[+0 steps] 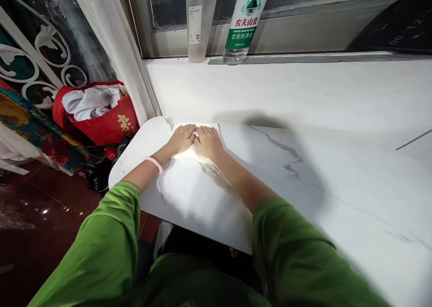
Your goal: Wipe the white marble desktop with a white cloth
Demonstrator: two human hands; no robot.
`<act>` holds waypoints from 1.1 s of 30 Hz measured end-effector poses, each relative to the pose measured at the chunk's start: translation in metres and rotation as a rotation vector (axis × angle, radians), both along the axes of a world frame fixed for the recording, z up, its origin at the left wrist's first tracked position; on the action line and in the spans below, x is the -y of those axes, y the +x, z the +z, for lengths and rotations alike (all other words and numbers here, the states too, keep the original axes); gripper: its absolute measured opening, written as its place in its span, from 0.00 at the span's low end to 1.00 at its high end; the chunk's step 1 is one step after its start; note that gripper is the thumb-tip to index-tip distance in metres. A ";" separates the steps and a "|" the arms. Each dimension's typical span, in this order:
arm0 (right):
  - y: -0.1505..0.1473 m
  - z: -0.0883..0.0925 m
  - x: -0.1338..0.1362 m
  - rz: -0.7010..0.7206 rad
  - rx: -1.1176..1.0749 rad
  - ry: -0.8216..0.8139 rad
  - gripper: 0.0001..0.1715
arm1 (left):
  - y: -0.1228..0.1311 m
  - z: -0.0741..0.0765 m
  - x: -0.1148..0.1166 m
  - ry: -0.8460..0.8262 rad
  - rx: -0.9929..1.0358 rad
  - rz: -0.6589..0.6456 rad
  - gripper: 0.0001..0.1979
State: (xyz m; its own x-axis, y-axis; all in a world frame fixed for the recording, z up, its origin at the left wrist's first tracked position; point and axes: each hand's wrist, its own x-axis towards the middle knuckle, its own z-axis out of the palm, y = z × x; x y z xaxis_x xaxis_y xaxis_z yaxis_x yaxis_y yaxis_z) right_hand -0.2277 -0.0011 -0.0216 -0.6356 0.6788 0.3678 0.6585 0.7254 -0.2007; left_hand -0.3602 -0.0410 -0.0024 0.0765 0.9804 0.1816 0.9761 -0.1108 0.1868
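Observation:
My left hand point(182, 138) and my right hand point(208, 141) lie side by side, palms down, near the far left corner of a white marble table point(286, 181). Their fingers are stretched out flat and their inner edges touch. A small white piece, perhaps cloth or paper point(189, 154), shows under and between the hands; it is hard to tell from the tabletop. A pink band point(154, 163) circles my left wrist. Both arms wear green sleeves.
A white sill point(303, 86) runs behind the table, with a clear plastic cup point(199, 23) and a green-labelled water bottle point(245, 23) at the window. A red bag point(101, 113) with white cloth stands on the floor at the left, beside dark bags.

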 end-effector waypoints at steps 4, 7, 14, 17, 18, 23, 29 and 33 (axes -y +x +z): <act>-0.002 -0.004 -0.045 -0.082 -0.030 0.014 0.21 | -0.001 -0.001 -0.053 0.027 0.016 -0.058 0.22; -0.001 -0.006 -0.061 -0.115 -0.041 -0.004 0.21 | -0.001 -0.001 -0.073 0.027 0.025 -0.099 0.22; 0.007 -0.011 -0.056 -0.080 -0.040 0.003 0.25 | 0.005 -0.003 -0.065 -0.031 -0.007 -0.049 0.23; 0.018 -0.010 -0.036 -0.075 -0.005 0.011 0.26 | 0.017 -0.003 -0.042 -0.041 -0.010 -0.021 0.23; 0.024 -0.010 -0.027 -0.069 0.009 0.018 0.26 | 0.023 -0.002 -0.031 -0.041 -0.010 -0.016 0.23; 0.061 -0.007 0.041 -0.014 0.060 0.041 0.29 | 0.057 -0.001 0.044 -0.031 -0.019 -0.015 0.25; 0.108 -0.006 0.134 0.055 0.060 0.099 0.31 | 0.094 -0.003 0.137 0.015 -0.008 -0.094 0.25; 0.124 -0.006 0.164 0.039 0.020 0.109 0.31 | 0.105 -0.002 0.163 0.006 0.007 -0.140 0.26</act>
